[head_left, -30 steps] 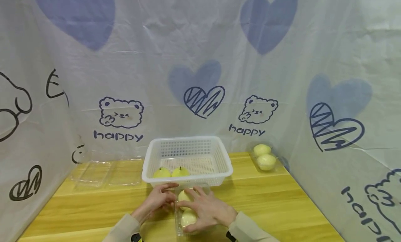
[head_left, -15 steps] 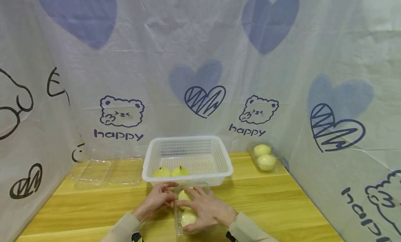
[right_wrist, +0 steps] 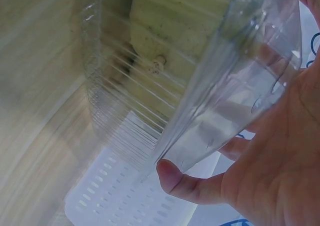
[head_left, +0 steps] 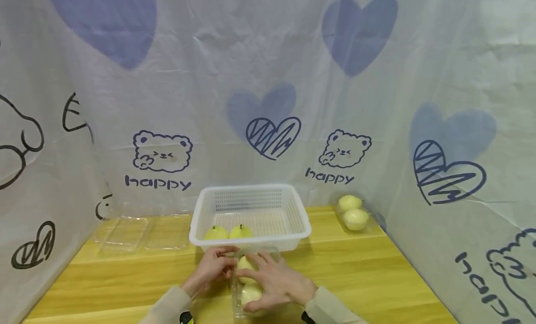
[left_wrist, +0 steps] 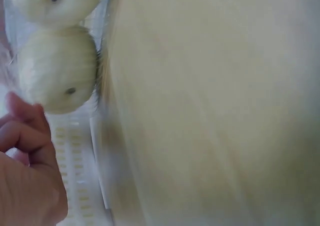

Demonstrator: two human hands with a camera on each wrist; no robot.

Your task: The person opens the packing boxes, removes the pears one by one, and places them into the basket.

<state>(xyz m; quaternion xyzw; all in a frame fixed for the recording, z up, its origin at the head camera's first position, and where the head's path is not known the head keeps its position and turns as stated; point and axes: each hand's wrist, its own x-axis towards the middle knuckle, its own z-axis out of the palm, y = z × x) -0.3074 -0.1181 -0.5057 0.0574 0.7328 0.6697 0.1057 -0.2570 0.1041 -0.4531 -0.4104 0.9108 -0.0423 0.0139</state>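
The right hand (head_left: 278, 280) is spread wide over the clear container (head_left: 237, 305) at the bottom centre of the head view; the left hand (head_left: 213, 266) is held with bent fingers at the container's left edge, though whether that edge is pinched or only touched cannot be told; two pears (head_left: 251, 293) are enclosed there, set one behind the other; if the rims are not lined up, what appears to be the lid (right_wrist: 220, 111) could be left unlatched, and if too much weight is put on it, the thin plastic could be buckled or the fruit bruised; by the right wrist view the thumb (right_wrist: 192, 186) is shown against the rim, beside a ribbed wall (right_wrist: 115, 101), details not made out from the head; by the left wrist view, blurred, dark spots on both pears are shown; just beyond, at mid-frame, two loose pears (head_left: 240, 231) are held in the white basket (head_left: 268, 240); at the right, another pair (head_left: 356, 219) is boxed; at the left, further clear containers (head_left: 125, 233) are laid on the wooden table (head_left: 356, 277)
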